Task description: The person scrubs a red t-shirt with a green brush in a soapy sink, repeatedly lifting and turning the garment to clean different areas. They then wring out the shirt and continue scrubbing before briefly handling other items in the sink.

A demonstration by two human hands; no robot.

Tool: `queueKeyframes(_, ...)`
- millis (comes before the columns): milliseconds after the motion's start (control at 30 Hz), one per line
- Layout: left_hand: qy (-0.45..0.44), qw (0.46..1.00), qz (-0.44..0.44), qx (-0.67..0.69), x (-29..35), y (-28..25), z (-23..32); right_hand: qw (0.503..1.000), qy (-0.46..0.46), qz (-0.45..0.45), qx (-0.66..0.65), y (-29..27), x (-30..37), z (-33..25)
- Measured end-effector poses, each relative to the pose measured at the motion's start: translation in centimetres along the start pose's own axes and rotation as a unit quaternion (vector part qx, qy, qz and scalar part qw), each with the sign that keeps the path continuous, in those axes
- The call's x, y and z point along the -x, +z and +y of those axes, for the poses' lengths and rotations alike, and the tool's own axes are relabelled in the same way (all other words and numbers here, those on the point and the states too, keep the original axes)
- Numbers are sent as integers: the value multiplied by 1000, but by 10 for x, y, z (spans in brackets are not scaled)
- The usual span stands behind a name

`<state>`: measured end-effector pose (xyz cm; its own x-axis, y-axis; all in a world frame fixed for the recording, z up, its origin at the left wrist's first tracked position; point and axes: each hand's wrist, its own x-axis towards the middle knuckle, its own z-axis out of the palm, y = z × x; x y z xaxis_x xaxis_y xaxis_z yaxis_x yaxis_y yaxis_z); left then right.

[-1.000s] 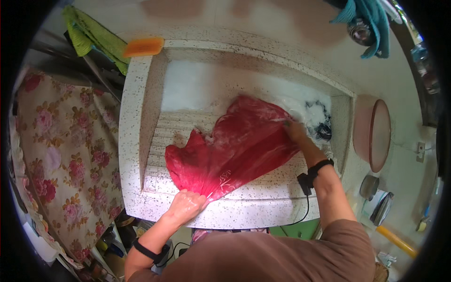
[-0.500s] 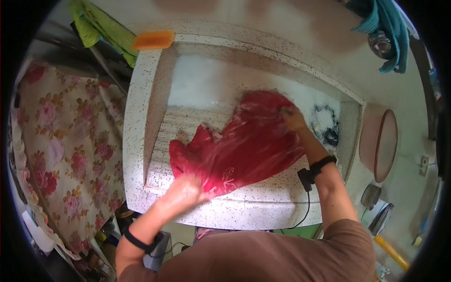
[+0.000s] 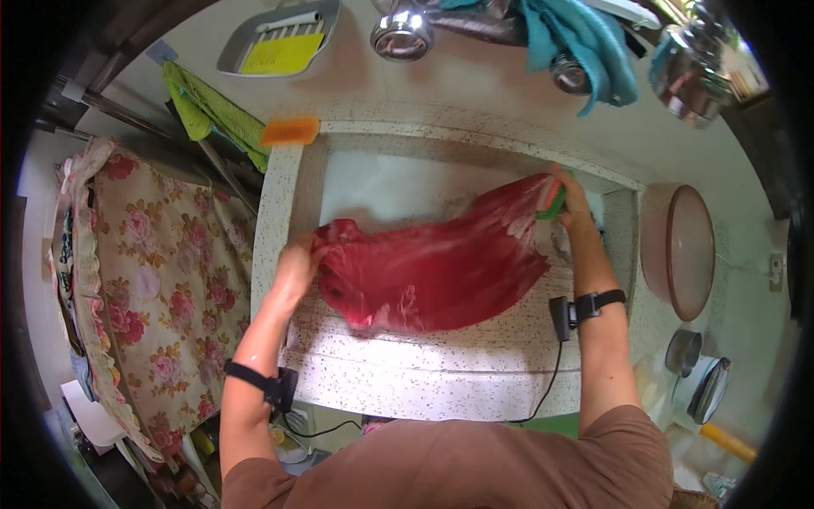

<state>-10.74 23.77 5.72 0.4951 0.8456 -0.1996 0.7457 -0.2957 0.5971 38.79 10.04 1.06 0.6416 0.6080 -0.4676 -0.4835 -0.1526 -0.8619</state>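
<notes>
Shifted since a second ago: left hand (image 3: 297, 270) up off the front ledge and onto the left end of the red cloth (image 3: 432, 267); right hand (image 3: 570, 199) further toward the back right corner; cloth pulled out longer and flatter between the two. Left grip closed on a bunched corner of the cloth; right grip closed around a small green and orange scrubber (image 3: 551, 202), pressed against the cloth's right end, though whether any cloth is pinched under it cannot be told. Cloth lying wet and stretched across the ribbed slab inside the speckled stone sink (image 3: 424, 382), left end by the left wall, right end near the back right. By the look of it, mid-scrub: wetted and spread, right edge being worked, most of the width seemingly yet to be covered; no rinsing or wringing to be seen. Around: orange sponge (image 3: 290, 131) on the back left corner of the sink; green rag (image 3: 212, 110) just beyond it; grey tray (image 3: 280, 38) on the wall above; teal towel (image 3: 585, 47) hanging at top; floral fabric (image 3: 161, 271) draped at left; pink basin (image 3: 688, 252) on the surface at right, metal pots below it. Nothing between the hands and the cloth; only the sink's side walls hemming the stroke.
</notes>
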Motion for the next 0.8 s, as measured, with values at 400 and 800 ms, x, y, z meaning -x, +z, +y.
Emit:
queueKeyframes(400, 243, 949, -138, -147, 117, 73, 12, 908, -14, 9, 418, -51, 134, 78)
queueKeyframes(800, 216, 937, -216, -170, 133, 56, -31, 358, -412, -61, 836, -30, 103, 118)
